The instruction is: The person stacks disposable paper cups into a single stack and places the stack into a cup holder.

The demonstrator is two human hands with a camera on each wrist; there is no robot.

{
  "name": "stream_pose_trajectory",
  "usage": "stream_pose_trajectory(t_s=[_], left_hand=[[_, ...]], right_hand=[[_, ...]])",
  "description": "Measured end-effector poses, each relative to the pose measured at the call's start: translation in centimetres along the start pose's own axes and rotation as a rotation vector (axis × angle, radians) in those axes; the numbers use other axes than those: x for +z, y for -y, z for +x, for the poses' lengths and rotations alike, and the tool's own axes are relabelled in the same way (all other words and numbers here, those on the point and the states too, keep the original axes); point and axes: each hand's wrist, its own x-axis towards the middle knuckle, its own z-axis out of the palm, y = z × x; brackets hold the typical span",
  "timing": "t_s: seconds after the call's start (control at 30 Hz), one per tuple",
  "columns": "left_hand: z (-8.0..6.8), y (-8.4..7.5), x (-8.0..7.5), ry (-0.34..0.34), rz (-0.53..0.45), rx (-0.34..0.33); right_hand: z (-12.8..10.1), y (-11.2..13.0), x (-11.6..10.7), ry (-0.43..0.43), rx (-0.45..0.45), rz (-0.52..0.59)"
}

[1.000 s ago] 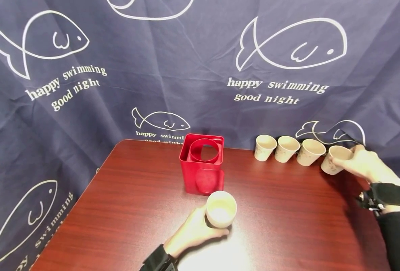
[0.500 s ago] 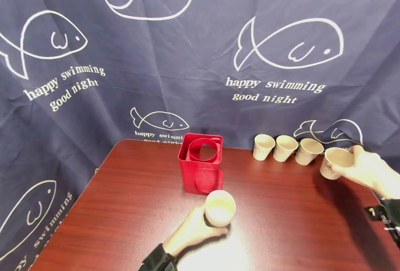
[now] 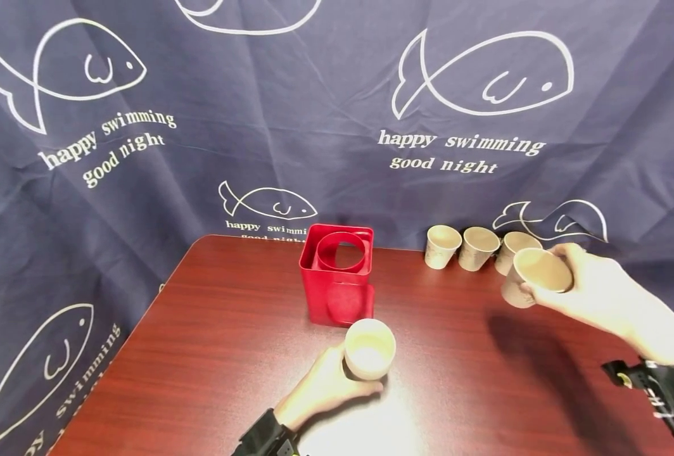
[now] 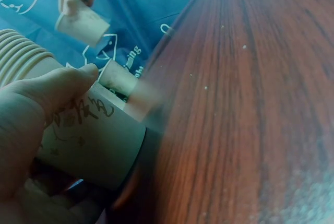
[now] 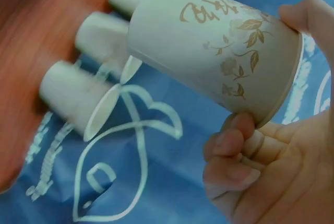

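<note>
My left hand (image 3: 325, 386) grips a stack of paper cups (image 3: 369, 348) standing on the dark red table (image 3: 217, 354), just in front of a red square holder (image 3: 338, 273). The left wrist view shows the stack's ribbed rims (image 4: 21, 57) and my thumb (image 4: 57, 85) on its side. My right hand (image 3: 590, 288) holds a single paper cup (image 3: 533, 275) tilted in the air over the table's right side. In the right wrist view that cup (image 5: 214, 51) bears a gold flower print, held between thumb and fingers (image 5: 235, 140). Three cups (image 3: 476, 247) stand in a row behind it.
A navy cloth with white fish drawings (image 3: 485, 76) hangs close behind the table and drapes around its left edge (image 3: 143, 316). The red holder has a round ring inside its top (image 3: 341, 252).
My right hand has lifted the rightmost cup out of the row and carried it left and toward me. The left hand and its stack have stayed put.
</note>
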Motion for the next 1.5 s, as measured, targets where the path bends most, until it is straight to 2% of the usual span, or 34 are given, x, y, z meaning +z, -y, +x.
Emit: stream_pose_trajectory(t_s=[0.33, 0.57, 0.73, 0.93, 1.27, 1.5], left_hand=[[0.1, 0.0, -0.1, -0.002, 0.029, 0.019], [0.1, 0.0, -0.1, -0.005, 0.015, 0.008], [0.1, 0.0, -0.1, -0.006, 0.018, 0.014], [0.1, 0.2, -0.1, -0.010, 0.028, 0.025], [0.2, 0.1, 0.0, 0.000, 0.026, 0.070], [0.3, 0.0, 0.0, -0.008, 0.081, 0.081]], right_hand=[[0.2, 5.5, 0.4, -0.089, -0.247, 0.027], [0.5, 10.2, -0.3, 0.001, -0.240, 0.009], [1.0, 12.6, 0.0, 0.090, -0.314, 0.108], [1.5, 14.5, 0.5, 0.179, -0.320, 0.177], [2.0, 17.0, 0.9, 0.187, -0.387, 0.209], [2.5, 18.5, 1.6, 0.205, -0.455, 0.264]])
